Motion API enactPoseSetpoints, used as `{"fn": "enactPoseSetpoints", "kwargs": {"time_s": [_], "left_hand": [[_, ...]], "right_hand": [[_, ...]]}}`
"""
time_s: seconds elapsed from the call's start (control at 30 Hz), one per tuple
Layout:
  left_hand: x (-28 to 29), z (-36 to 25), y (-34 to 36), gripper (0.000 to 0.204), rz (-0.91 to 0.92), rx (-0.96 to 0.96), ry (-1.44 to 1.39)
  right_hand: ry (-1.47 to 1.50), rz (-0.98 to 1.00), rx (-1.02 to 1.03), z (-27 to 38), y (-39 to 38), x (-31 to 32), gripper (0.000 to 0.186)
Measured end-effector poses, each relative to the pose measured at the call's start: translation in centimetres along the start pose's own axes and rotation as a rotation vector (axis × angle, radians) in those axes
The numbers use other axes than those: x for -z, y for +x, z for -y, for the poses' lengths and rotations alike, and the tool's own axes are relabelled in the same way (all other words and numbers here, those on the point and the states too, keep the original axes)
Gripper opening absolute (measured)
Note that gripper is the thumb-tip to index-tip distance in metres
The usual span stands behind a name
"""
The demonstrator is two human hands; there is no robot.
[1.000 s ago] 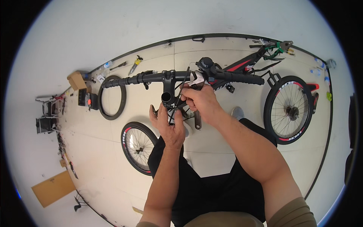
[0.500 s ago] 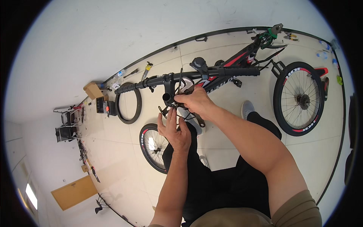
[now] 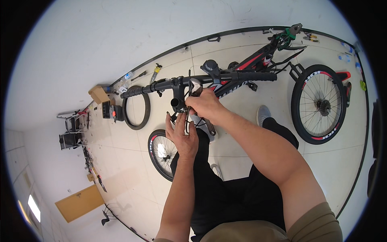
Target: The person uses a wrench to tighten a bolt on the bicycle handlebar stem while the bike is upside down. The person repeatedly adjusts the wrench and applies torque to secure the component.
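Observation:
A bicycle frame in black and red lies across the floor, with its black handlebar and stem toward me. My right hand is closed beside the stem, its thumb and fingers pinched on a thin dark rod that looks like a hex key; its grip is partly hidden. A silver metal part shows just beyond those fingers. My left hand reaches up from below with fingers stretched out, their tips at the underside of the stem. Small parts there are covered by the fingers.
A wheel with a cassette stands at right, another wheel by my left leg. A loose tyre, toolbox and cardboard box are at left. Green-handled pliers rest at the frame's far end.
The thin rod has tilted closer to upright as my right hand shifted slightly. My left hand moved a little left, fingers still extended. The handlebar and stem moved slightly left.

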State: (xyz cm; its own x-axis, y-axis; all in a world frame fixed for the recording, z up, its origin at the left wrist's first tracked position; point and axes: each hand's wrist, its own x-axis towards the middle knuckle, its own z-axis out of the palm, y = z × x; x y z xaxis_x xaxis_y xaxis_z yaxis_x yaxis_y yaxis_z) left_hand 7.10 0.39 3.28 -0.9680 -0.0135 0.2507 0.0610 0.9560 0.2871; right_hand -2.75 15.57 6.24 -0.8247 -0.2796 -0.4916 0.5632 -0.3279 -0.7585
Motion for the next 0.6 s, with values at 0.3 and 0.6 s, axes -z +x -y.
{"fn": "enactPoseSetpoints", "kwargs": {"time_s": [0.3, 0.6], "left_hand": [[-0.2, 0.0, 1.9, 0.033, -0.144, -0.046, 0.038], [-0.2, 0.7, 2.4, 0.019, -0.178, -0.054, -0.057]], "right_hand": [[0.150, 0.142, -0.054, 0.1, 0.9, 1.4, 0.014], [0.195, 0.180, -0.076, 0.1, 1.3, 1.6, 0.015]]}}
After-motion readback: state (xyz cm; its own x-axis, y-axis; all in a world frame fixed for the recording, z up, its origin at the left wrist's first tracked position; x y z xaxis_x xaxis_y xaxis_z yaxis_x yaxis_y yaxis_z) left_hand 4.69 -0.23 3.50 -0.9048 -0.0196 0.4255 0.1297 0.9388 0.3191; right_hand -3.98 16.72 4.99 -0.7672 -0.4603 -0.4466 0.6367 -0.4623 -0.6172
